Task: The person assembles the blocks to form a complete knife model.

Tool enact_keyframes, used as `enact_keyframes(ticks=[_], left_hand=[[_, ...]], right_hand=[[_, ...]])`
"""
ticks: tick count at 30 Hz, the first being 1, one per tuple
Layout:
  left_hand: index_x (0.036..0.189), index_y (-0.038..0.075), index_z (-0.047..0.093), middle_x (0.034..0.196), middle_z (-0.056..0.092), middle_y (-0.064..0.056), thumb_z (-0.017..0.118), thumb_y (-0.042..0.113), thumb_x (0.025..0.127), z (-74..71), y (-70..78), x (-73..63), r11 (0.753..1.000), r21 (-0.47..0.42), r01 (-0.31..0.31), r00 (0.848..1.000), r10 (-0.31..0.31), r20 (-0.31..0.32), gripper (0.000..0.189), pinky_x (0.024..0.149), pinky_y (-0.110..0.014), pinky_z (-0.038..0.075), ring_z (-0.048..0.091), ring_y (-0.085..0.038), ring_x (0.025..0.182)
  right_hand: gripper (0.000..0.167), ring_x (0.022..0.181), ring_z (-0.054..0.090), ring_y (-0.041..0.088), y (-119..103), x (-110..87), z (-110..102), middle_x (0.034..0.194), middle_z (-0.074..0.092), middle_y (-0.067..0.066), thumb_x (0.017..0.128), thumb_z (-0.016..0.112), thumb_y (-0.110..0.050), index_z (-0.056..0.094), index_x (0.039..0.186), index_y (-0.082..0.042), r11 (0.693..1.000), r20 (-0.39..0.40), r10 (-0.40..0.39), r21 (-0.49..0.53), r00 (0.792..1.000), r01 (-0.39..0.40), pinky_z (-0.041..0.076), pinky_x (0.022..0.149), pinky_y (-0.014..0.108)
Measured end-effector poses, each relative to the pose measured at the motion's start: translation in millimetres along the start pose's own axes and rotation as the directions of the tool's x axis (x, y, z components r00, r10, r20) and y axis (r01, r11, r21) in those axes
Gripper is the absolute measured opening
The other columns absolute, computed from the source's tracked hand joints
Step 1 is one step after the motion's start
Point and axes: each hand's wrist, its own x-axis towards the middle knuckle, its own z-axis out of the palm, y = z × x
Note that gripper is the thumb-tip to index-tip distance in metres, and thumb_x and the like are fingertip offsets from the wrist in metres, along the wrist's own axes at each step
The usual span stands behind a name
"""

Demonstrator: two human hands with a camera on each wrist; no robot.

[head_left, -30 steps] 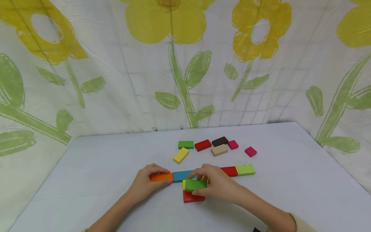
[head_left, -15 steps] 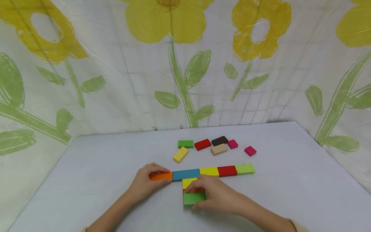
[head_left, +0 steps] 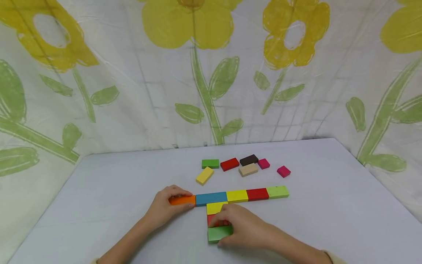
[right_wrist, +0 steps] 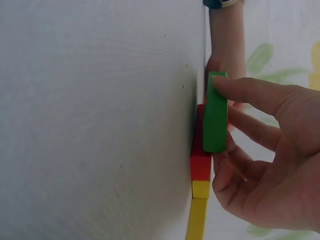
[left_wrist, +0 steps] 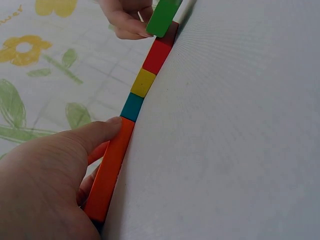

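My left hand grips an orange wooden block at the left end of a straight row on the table, thumb along its near side. My right hand pinches a green block between thumb and fingers. In the right wrist view the green block overlaps the red block beyond it. From the row's blue block, a short column runs toward me: a yellow block, then a red block partly covered by my right fingers, with the green one at its near end.
The row continues rightward with a yellow block, a red block and a light green block. Farther back lie several loose blocks, among them a green, a dark brown and a beige one. A flower-printed cloth hangs behind.
My right hand has carried the green block toward me, from over the column's yellow and red blocks to the column's near end. The left hand has stayed on the orange block.
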Motion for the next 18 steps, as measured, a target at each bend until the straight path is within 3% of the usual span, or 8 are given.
enact_keyframes(ticks=[3,9,18], left_hand=[[0.109,0.025,0.083,0.106,0.073,0.009,0.089,0.029,0.087,-0.6,0.5,-0.1,1.000,0.002,0.008,1.000,-0.008,0.001,0.023,0.090,-0.028,0.051,0.060,-0.016,0.104],[0.109,0.024,0.083,0.106,0.073,0.008,0.089,0.028,0.087,-1.0,2.3,-0.3,1.000,0.006,0.016,1.000,-0.016,0.004,0.023,0.091,-0.029,0.051,0.060,-0.016,0.105],[0.109,0.024,0.083,0.106,0.073,0.008,0.089,0.028,0.087,-0.7,2.6,-0.2,1.000,0.003,0.011,1.000,-0.011,0.005,0.023,0.090,-0.028,0.052,0.060,-0.016,0.104]], right_hand=[[0.039,0.098,0.054,0.001,10,3.9,5,0.101,0.060,-0.018,0.085,0.090,-0.030,0.076,0.122,-0.035,1.000,-0.007,-0.003,-0.001,1.000,0.003,0.054,0.078,0.019],[0.036,0.095,0.052,0.001,-24,-4.3,-5,0.096,0.058,-0.015,0.083,0.091,-0.017,0.078,0.115,-0.027,0.996,-0.005,0.083,0.023,0.997,-0.083,0.053,0.078,0.019],[0.038,0.092,0.053,0.001,-26,-3.8,-5,0.094,0.056,-0.014,0.082,0.091,-0.016,0.073,0.114,-0.027,0.993,-0.021,0.112,0.029,0.993,-0.112,0.052,0.076,0.018]])
